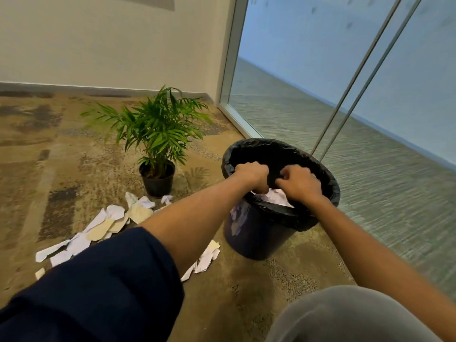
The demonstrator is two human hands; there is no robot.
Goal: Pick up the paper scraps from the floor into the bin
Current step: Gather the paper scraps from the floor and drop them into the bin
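- Head view: no brand, label or legible writing shows on any item.
- Bin (256, 233): dark, round, lined with a black bag (328, 186); it stands on the carpet (49, 149) beside the glass wall (320, 95).
- Left hand (251, 175): over the bin mouth, fingers curled down onto white crumpled paper (274, 197) inside the bin.
- Right hand (299, 185): just beside the left, fingers curled onto the same paper.
- Paper scraps (108, 225): white and cream pieces lie scattered on the carpet left of the bin; more (206, 259) lie at its base, partly hidden by the left forearm.
- Potted plant (158, 134): in a black pot, stands behind the scraps, apart from the bin.
- Dark sleeve (98, 287) covers the left upper arm.
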